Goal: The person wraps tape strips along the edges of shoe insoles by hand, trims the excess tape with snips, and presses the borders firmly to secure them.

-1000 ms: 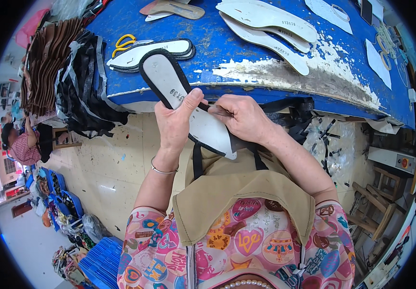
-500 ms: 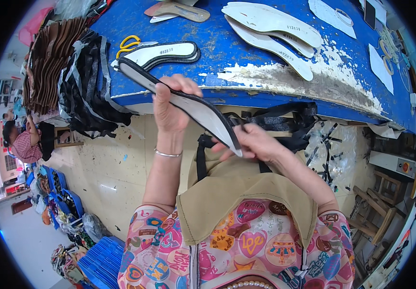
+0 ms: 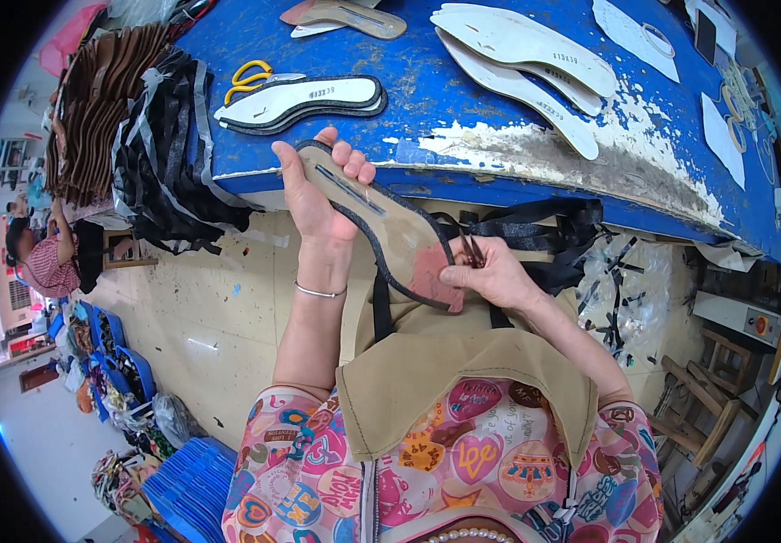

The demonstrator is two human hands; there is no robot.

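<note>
worn blue workbench [image 3: 463,109] with white glue stains, shoe insoles spread across it.
left hand [image 3: 314,195] is wrapped around the toe end of a tan shoe insole with black edge binding [image 3: 381,231], held up in front of the bench edge; right hand [image 3: 495,271] pinches its reddish heel end, fingers closed on it. yellow-handled scissors [image 3: 250,77] lie beside two stacked white insoles with black rims [image 3: 304,100].

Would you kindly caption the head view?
Left hand and right hand hold a tan insole below a blue workbench.
</note>
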